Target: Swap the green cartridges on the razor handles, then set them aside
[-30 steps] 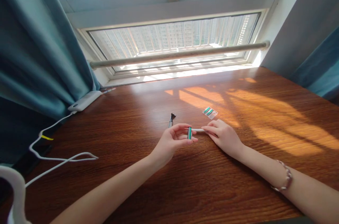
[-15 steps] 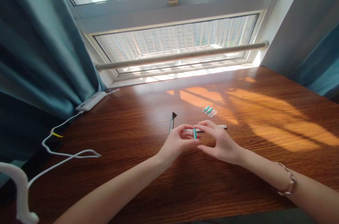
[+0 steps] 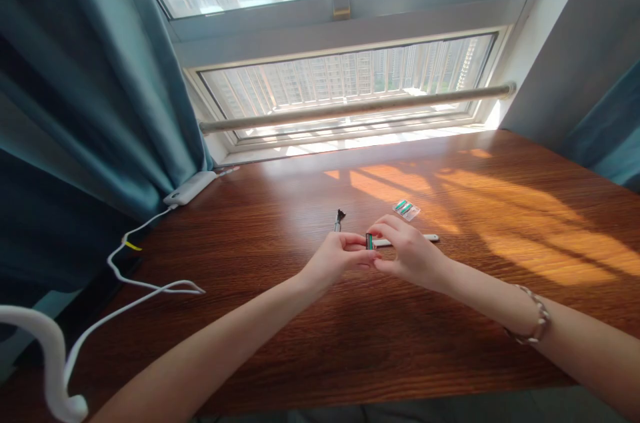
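A small razor blade cartridge (image 3: 369,242), dark with a green strip, stands on end between my two hands over the table. My left hand (image 3: 345,251) pinches it from the left side, fingers closed. My right hand (image 3: 407,250) has its forefinger at the top and its thumb at the bottom of it, closed on it as well. Just behind my left hand lies a razor handle (image 3: 339,218) with a dark head end, its lower part hidden. A slim white handle (image 3: 431,238) with a hole at its tip lies partly behind my right hand.
Beyond my right hand lies a clear pack (image 3: 407,210) with green-striped cartridges. On the left are a white power strip (image 3: 191,188), its looping cable (image 3: 145,284) and a white curved stand (image 3: 53,363). A blue curtain (image 3: 150,76) hangs beside the window.
My right hand has closed in on the cartridge and now grips its ends. The cartridge has turned, showing more of its dark side. The view has shifted slightly left.
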{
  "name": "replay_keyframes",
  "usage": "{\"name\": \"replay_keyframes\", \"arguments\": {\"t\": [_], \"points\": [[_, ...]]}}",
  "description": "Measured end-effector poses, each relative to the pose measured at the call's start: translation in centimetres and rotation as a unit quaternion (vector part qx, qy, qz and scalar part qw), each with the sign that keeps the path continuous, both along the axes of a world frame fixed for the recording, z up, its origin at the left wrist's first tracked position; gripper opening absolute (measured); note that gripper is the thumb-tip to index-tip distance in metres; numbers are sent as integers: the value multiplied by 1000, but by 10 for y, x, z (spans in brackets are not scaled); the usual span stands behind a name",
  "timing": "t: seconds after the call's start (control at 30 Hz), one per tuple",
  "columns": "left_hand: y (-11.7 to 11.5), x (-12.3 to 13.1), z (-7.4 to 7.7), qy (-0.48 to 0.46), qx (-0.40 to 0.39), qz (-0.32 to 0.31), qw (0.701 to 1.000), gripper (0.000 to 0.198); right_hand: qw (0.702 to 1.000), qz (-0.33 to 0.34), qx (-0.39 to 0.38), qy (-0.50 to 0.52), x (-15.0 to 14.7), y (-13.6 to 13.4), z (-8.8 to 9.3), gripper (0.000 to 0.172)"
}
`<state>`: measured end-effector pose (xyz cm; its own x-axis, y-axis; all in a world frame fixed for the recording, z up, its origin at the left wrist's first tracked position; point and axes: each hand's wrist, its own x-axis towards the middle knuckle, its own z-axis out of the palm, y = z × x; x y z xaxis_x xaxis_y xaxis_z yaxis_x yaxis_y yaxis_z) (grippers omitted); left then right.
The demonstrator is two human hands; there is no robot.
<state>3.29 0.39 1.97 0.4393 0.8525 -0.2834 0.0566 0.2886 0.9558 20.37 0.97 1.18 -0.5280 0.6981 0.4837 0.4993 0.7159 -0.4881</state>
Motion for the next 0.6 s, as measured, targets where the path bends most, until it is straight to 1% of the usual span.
{"name": "replay_keyframes", "arguments": {"t": [0.07, 0.1, 0.13, 0.17, 0.2, 0.23, 0.27, 0.33, 0.4, 0.47, 0.53, 0.6], "points": [[8, -6, 6, 13, 32, -9, 999, 32, 1000, -17, 12, 9, -4, 9, 5, 24], [13, -9, 8, 36, 53, -13, 998, 33, 999, -27, 13, 20, -6, 15, 7, 24], [19, -14, 9, 79, 81, -16, 993, 37, 999, -38, 7, 37, -7, 22, 9, 24], [26, -18, 9, 152, 132, 4, 980, 41, 997, -53, -7, 63, -8, 29, 10, 26], [33, -23, 8, 259, 201, 47, 943, 43, 992, -67, -36, 97, -9, 36, 11, 28], [41, -28, 6, 376, 265, 93, 883, 44, 984, -79, -80, 140, -10, 42, 10, 30], [47, -33, 2, 416, 279, 116, 858, 42, 968, -89, -136, 192, -10, 49, 9, 32], [58, -39, -9, 453, 279, 128, 837, 37, 919, -96, -248, 291, -11, 58, 4, 36], [66, -41, -20, 478, 267, 125, 827, 31, 877, -94, -315, 350, -13, 64, -3, 37], [71, -39, -27, 487, 260, 118, 826, 25, 858, -92, -338, 375, -12, 67, -10, 37], [75, -33, -29, 478, 261, 112, 831, 22, 845, -89, -350, 395, -10, 68, -16, 36], [77, -25, -25, 453, 267, 108, 844, 19, 826, -86, -359, 425, -6, 70, -17, 34]]}}
